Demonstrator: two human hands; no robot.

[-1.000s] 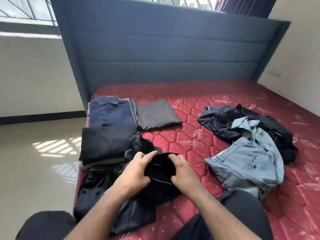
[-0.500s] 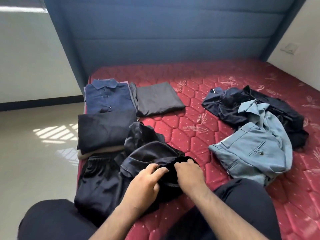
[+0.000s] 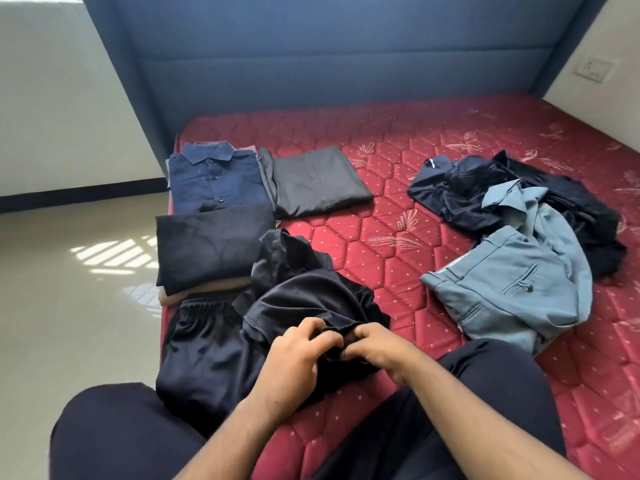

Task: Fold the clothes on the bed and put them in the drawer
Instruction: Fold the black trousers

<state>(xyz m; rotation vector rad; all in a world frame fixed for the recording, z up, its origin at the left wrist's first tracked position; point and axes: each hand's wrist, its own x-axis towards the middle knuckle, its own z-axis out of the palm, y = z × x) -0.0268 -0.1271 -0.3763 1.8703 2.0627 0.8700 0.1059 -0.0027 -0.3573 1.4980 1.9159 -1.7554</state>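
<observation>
1. Hands together at near bed (image 3: 398, 258) edge: left hand (image 3: 294, 362) and right hand (image 3: 382, 348) both pinching bunched edge of black garment (image 3: 311, 299), fingertips almost touching.
2. Garment crumpled, bulk lying ahead and left of hands; long axis not readable.
3. Folded stack (image 3: 214, 216) beyond on left, grey fold (image 3: 315, 181) beside it.
4. Unfolded pile (image 3: 512, 244) well right, nearer right hand.
5. Likely next: spread hands apart to open edge. No drawer visible.

A single head-worn camera looks forward and steeply down from close above the left hand (image 3: 294, 362) and right hand (image 3: 384, 351), taking in the red mattress (image 3: 398, 216) beyond them and the blue headboard (image 3: 311, 64) farthest off.
</observation>
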